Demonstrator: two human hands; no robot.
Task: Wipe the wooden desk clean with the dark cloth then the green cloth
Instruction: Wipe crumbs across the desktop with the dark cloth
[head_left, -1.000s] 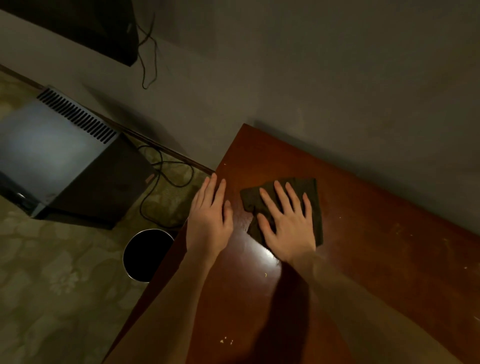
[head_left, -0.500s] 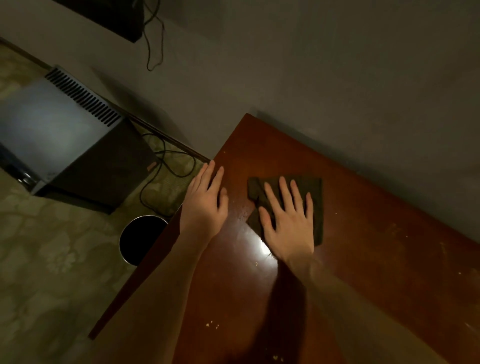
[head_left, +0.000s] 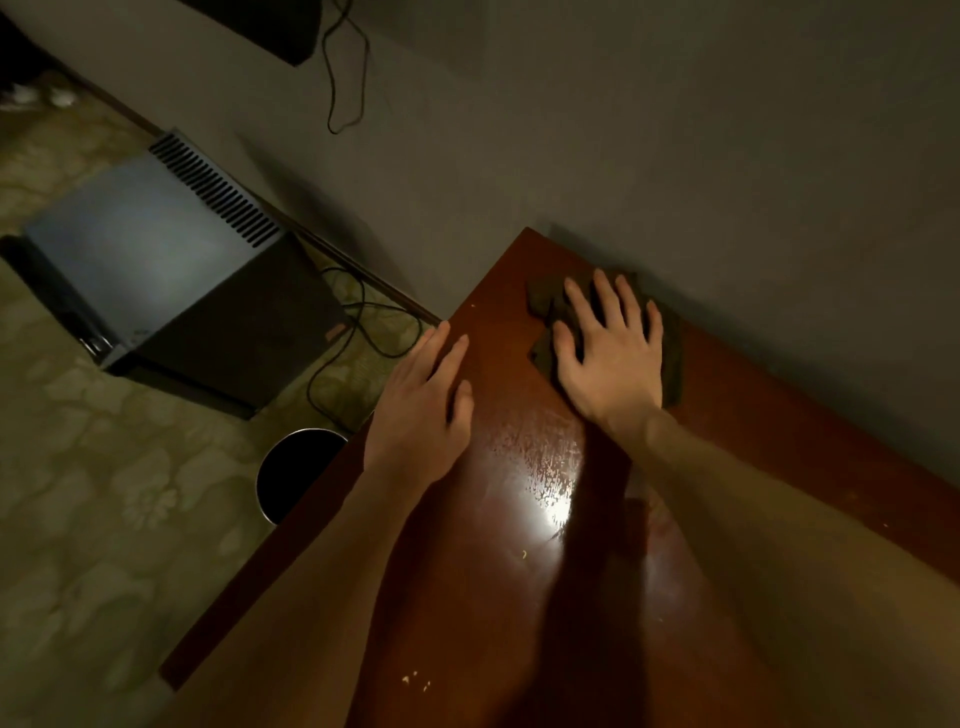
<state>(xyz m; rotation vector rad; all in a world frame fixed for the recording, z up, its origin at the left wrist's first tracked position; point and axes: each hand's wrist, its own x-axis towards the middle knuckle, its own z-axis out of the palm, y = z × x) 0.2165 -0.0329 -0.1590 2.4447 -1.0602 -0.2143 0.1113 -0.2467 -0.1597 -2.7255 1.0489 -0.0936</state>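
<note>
Flat right hand (head_left: 613, 358) presses dark cloth (head_left: 673, 358), left hand (head_left: 421, 410) flat on desk (head_left: 519, 597); bin (head_left: 311, 433) shadowed

- The wall (head_left: 675, 156) rises directly from the tabletop's (head_left: 509, 364) far edge and closes that side.
- The dark cloth (head_left: 672, 358) is bunched against the wall under the right hand (head_left: 608, 358).
- The left hand (head_left: 421, 410) lies flat at the left edge.
- Bare wood runs between the hands, open toward the near side.
- A bin (head_left: 291, 473) stands on the floor past the left edge.

grey wall (head_left: 675, 130) | floral-patterned floor (head_left: 104, 519) | vented grey box (head_left: 156, 244) | round dark bin (head_left: 296, 473)
</note>
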